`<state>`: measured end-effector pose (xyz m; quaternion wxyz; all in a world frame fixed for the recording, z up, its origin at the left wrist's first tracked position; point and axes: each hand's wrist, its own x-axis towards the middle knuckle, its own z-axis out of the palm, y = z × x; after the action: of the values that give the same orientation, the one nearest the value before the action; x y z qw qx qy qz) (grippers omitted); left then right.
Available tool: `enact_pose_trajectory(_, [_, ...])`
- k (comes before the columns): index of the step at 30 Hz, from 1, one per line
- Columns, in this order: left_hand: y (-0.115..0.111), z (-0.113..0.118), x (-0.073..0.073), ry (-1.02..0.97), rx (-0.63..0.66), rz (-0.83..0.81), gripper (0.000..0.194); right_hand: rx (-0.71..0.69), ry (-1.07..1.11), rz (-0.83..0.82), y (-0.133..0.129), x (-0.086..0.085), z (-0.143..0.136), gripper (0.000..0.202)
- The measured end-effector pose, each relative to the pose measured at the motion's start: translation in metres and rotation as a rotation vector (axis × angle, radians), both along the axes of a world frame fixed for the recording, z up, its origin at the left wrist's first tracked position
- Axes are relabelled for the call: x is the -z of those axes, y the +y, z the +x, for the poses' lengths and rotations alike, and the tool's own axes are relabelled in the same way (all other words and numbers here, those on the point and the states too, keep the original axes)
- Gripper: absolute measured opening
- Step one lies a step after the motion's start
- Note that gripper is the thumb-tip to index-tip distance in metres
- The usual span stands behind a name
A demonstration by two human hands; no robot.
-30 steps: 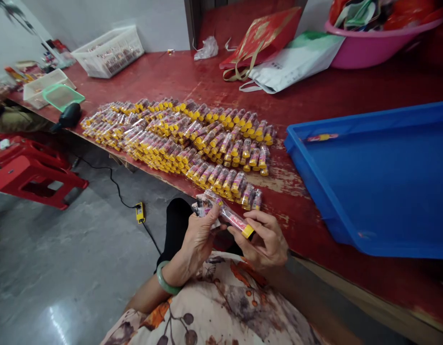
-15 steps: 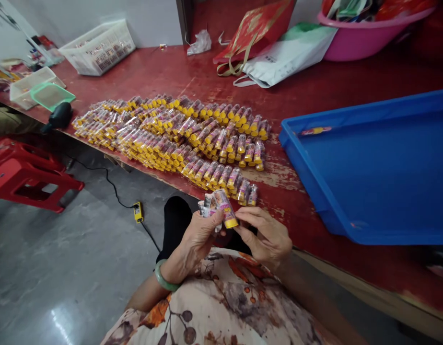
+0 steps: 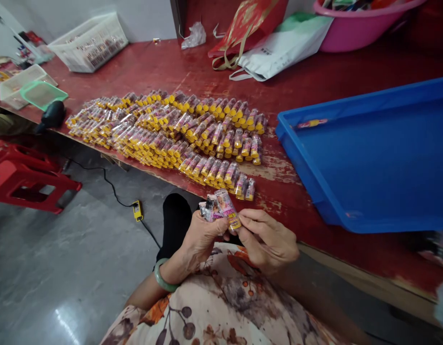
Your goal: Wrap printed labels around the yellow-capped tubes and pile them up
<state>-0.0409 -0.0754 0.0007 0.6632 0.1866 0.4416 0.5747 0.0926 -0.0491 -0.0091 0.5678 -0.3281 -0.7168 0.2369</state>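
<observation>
Close to my lap, my left hand (image 3: 204, 239) is closed around several small printed packs. Foremost among them is a small wrapped tube (image 3: 227, 206) with a purple-and-white label and a yellow end, held tilted under the thumb. The silvery packs (image 3: 209, 207) behind it are partly covered by my fingers. At the yellow end, my right hand (image 3: 270, 239) pinches the tube's lower edge between thumb and fingertips. Just beyond my hands, a large pile of similar wrapped tubes (image 3: 164, 127) lies in stacked rows on the red table (image 3: 164, 64).
A blue tray (image 3: 379, 158) with one wrapped piece in it stands right. Behind are a white bag (image 3: 284, 45), a red bag (image 3: 248, 28) and a pink basin (image 3: 361, 28). White basket (image 3: 90, 45), dark heat-gun-like tool (image 3: 52, 115) and red stool (image 3: 30, 187) are left.
The view has shifted slightly. The tube in my left hand has turned a little, and my right fingertips have moved in closer around its yellow end.
</observation>
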Motion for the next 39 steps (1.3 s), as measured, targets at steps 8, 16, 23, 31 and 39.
enact_pose_trajectory(8, [0.001,0.003,-0.005,0.006,-0.005,0.025,0.034,-0.015,-0.065,-0.015,-0.004,-0.001,0.003,0.021])
enact_pose_trajectory(16, [-0.001,0.005,-0.002,-0.007,-0.002,-0.005,0.032,0.079,-0.123,0.099,-0.004,0.003,0.001,0.022])
enact_pose_trajectory(23, [0.000,0.003,0.003,0.054,0.011,-0.005,0.031,0.076,-0.128,0.116,0.000,0.011,-0.002,0.021])
enact_pose_trajectory(31, [0.004,-0.005,0.003,0.115,0.007,-0.037,0.034,-0.134,-0.124,-0.057,0.014,0.000,0.009,0.020])
enact_pose_trajectory(39, [0.016,-0.002,0.007,0.302,0.108,-0.054,0.032,-0.269,0.112,-0.761,0.040,-0.017,0.005,0.033])
